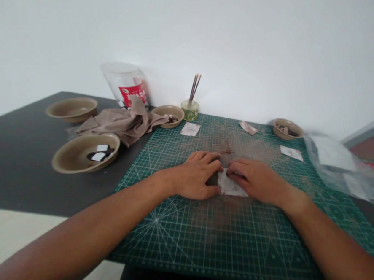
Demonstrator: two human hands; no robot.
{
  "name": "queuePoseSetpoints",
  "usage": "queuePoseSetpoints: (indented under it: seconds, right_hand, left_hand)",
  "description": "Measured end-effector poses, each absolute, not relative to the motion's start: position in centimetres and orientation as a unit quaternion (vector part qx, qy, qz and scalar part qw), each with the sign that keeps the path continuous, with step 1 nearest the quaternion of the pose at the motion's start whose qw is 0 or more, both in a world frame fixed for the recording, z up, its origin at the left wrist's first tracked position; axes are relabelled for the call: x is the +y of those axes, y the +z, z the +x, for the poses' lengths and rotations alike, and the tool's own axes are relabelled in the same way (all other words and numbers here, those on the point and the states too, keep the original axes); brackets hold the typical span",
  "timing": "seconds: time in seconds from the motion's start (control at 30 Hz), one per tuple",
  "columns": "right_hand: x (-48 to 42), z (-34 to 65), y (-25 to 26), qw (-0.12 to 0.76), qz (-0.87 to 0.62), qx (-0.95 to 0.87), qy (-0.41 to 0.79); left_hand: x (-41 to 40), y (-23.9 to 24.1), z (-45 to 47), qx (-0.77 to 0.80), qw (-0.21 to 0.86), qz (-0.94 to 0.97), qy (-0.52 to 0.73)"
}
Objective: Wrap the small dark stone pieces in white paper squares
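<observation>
Left hand (197, 178): thumb and forefinger spread along the near edge of a pale sheet (230, 187). Sheet lies flat between both hands; probably light, thin, easily creased; hold by edges. Right hand (259, 178): fingertips bunched over it; cannot tell whether pinching anything.

Left of frame, on a dark tabletop (19, 142): an upper tan bowl (73, 113) and a lower tan bowl (70, 157), the latter containing dark and white pieces, with a crumpled grey-brown cloth (116, 122) to their right and a clear jar with a red label (131, 92) behind it. Upper centre, against a white wall (247, 47): a small bowl (158, 112) partly covered by the cloth, beside a green patterned pot (190, 110) holding thin brown sticks (195, 88). At right: a transparent plastic bag (337, 164).
</observation>
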State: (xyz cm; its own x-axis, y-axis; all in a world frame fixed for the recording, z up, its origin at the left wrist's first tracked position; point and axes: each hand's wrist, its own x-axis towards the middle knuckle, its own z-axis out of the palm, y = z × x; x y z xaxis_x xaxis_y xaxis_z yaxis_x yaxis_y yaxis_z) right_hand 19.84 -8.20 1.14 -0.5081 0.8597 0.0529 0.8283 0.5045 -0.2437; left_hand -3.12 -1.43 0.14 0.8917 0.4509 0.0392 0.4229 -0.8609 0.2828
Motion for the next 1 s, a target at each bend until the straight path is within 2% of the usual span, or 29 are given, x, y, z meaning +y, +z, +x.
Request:
queuePoseSetpoints:
  seconds: [0.2, 0.37, 0.53, 0.67, 0.83, 1.0]
  right_hand:
    - [-9.0, 19.4, 1.6, 0.066, -0.422, -0.886, 0.181]
    - [-8.6, 19.5, 1.6, 0.091, -0.499, -0.852, 0.128]
    - [-8.5, 19.5, 1.4, 0.081, -0.433, -0.883, 0.162]
    - [-8.3, 19.5, 1.4, 0.105, -0.495, -0.855, 0.114]
    - [-8.7, 19.9, 1.9, 0.072, -0.462, -0.862, 0.196]
    - [-8.2, 20.2, 1.6, 0.114, -0.522, -0.837, 0.123]
  left_hand:
    - [-1.4, 0.2, -3.1, 0.225, 0.148, 0.962, 0.051]
    - [-1.3, 0.0, -3.2, 0.227, 0.135, 0.963, 0.062]
    - [-1.3, 0.0, -3.2, 0.223, 0.145, 0.962, 0.054]
    - [-1.3, 0.0, -3.2, 0.227, 0.14, 0.962, 0.055]
    - [-1.4, 0.0, -3.2, 0.226, 0.14, 0.962, 0.056]
    - [-1.5, 0.1, -3.2, 0.231, 0.135, 0.963, 0.045]
